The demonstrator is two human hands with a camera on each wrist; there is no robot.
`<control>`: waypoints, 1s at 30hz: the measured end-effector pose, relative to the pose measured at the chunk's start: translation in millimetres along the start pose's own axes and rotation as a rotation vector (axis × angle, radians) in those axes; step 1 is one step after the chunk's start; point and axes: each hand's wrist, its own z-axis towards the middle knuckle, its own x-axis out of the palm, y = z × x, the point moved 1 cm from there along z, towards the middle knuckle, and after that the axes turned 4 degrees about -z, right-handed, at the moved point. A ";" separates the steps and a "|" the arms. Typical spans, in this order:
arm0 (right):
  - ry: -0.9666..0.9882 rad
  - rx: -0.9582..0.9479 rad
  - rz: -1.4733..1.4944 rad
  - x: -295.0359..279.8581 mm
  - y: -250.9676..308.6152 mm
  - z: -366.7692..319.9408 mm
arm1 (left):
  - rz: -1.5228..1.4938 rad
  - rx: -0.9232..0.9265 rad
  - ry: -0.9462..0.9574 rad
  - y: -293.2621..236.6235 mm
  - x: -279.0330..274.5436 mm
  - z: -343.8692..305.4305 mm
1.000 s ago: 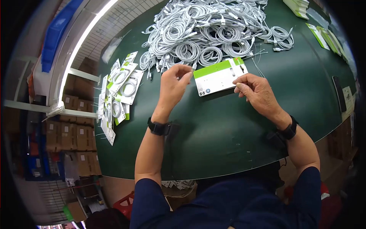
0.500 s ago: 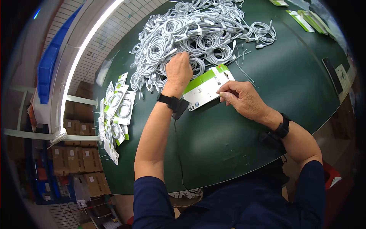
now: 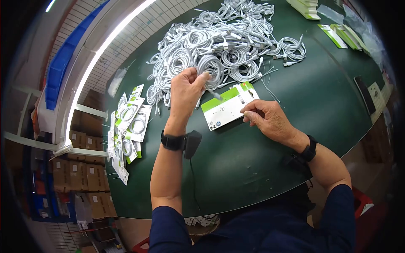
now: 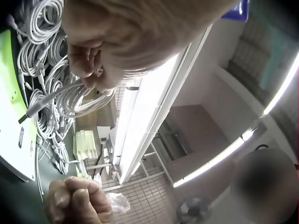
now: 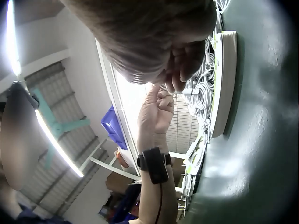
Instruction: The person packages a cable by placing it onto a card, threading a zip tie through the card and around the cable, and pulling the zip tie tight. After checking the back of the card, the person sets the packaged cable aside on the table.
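Note:
My left hand (image 3: 185, 90) pinches a coiled white cable (image 3: 211, 64) between thumb and fingers, in front of the big pile. One grey plug end of this coil hangs out toward the packaging cards. In the left wrist view the cable (image 4: 77, 100) dangles under the fingertips. A thick stack of white and green packaging cards (image 3: 225, 113) lies on the table between the hands. My right hand (image 3: 270, 120) is beside its right end, fingers curled with the thumb against them; nothing shows between them in the left wrist view.
A large heap of coiled white cables (image 3: 181, 44) covers the far table (image 3: 236, 168). Carded cables (image 3: 137, 122) are piled at the left. Thin white ties (image 3: 270, 86) lie near the cards. A dark phone (image 3: 364, 95) and more green and white cards (image 3: 346, 38) are at the right.
My left hand reached from beside the cards into the cable heap, then drew back toward me with a coil. The right hand has kept its pose by the card stack.

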 end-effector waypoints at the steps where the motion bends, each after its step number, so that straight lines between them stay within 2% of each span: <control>1: 0.015 0.002 0.021 0.0 2.6 -1.3 | -0.124 -0.001 0.031 1.3 4.0 -9.9; 7: 0.129 -0.054 0.092 7.2 12.6 -10.0 | -0.402 -0.043 0.004 -1.4 26.3 -57.2; 10: 0.293 0.025 0.086 5.0 22.8 -13.1 | -0.622 -0.075 -0.018 -2.0 32.6 -69.2; 14: 0.562 0.032 -0.017 17.7 29.8 -19.0 | -0.889 -0.080 -0.095 8.1 48.9 -82.2; 16: 0.411 0.064 0.053 21.8 29.8 -19.2 | -0.940 -0.073 -0.151 10.3 59.9 -90.1; 19: 0.153 0.056 0.148 22.3 22.9 -17.3 | -0.933 -0.094 -0.089 14.3 66.1 -99.8; 22: 0.094 0.119 0.149 3.5 12.1 -9.5 | -0.918 -0.101 -0.031 13.9 75.5 -106.2; 23: 0.032 0.184 0.225 4.3 2.6 -7.2 | -0.927 -0.113 -0.017 15.5 78.6 -107.2; 26: -0.038 0.219 0.290 1.5 -0.5 -5.9 | -0.906 -0.156 0.035 23.6 85.3 -108.4; 29: -0.080 0.260 0.404 3.4 4.5 -5.2 | -0.804 -0.185 0.031 30.2 80.3 -107.1; 30: -0.035 0.254 0.485 1.2 0.8 -5.2 | -0.758 -0.189 0.019 30.3 78.6 -105.8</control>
